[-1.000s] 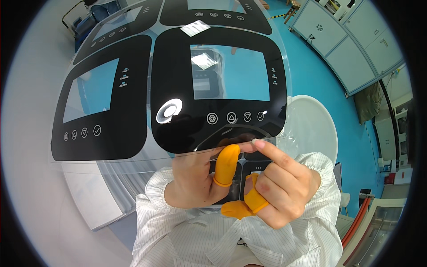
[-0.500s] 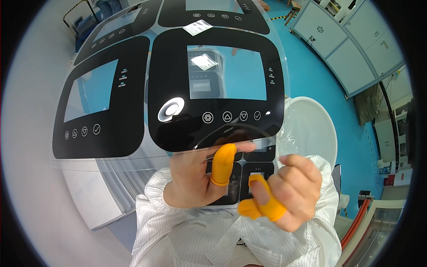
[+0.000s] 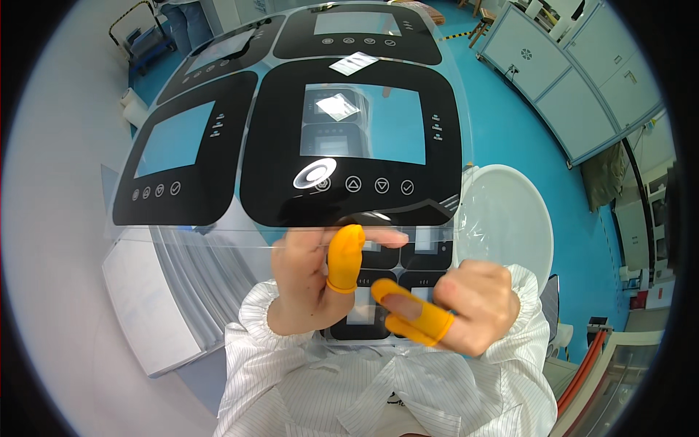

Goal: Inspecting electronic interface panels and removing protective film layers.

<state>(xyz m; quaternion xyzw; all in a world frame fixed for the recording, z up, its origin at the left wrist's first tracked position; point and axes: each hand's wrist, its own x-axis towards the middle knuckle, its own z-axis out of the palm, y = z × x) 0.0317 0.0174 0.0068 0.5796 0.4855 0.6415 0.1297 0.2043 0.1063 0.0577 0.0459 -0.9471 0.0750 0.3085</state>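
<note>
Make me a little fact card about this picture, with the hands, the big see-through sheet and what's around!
Left grip: thumb in orange cover, holding the clear sheet by its near edge
Right grip: curled, orange on fingers, apart from the sheet
On the sheet: black panels with see-through windows
Below: more black panels
Right side: round white thing
Floor: blue
</note>
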